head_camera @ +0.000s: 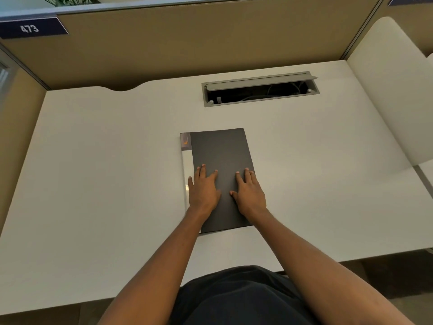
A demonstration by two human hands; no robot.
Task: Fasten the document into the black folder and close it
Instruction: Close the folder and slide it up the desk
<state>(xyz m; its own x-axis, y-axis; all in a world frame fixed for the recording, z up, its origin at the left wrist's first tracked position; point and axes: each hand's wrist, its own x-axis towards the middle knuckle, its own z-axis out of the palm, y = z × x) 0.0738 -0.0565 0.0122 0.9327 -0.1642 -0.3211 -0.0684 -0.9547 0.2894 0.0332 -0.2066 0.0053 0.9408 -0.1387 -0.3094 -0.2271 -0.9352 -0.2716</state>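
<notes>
Pressing flat matte black folder [220, 156], both palms down.

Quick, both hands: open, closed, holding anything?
Left hand: open, flat on the closed black folder, gripping nothing.
Right hand: open, flat on the same cover, gripping nothing.

both bare forearms are extended forward and angled inward. the left hand [203, 191] is laid flat, palm down, fingers slightly spread. the right hand [248, 192] is laid flat beside it, palm down, thumb turned inward. the 2 hands are kept just apart.
</notes>
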